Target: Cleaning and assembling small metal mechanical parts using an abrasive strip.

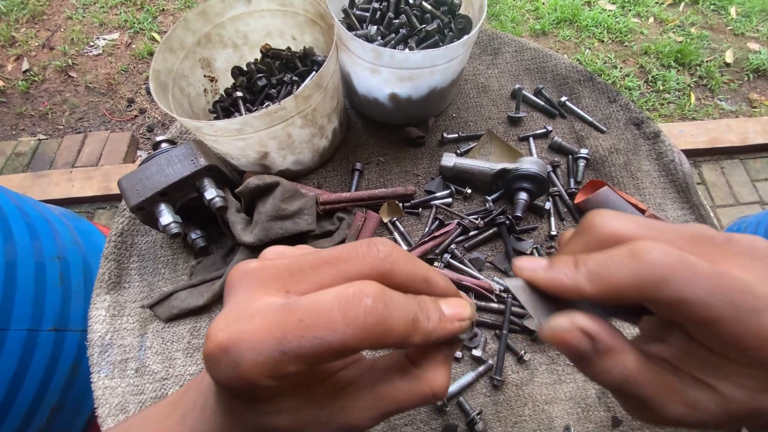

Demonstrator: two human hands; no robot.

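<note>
Nearest the camera, the left hand (336, 336) is closed with thumb and forefinger pinched together; whatever small piece it pinches is hidden by the fingertips. The right hand (664, 320) pinches a folded strip of grey sandpaper (534, 298) between thumb and fingers, the strip's free end reaching toward the left fingertips. Below and beyond both hands, loose dark bolts (488, 240) lie scattered on a grey cloth mat (136, 344), among them a ball-joint rod end (500, 172). To the left, a greasy rag (268, 216) lies against a metal housing (172, 184) with hex fittings. Farthest off stand 2 white plastic buckets: the left bucket (248, 128), tilted toward the camera, holds a shallow heap of black bolts, and the right bucket (400, 80) is filled nearly to the rim with similar bolts.
</note>
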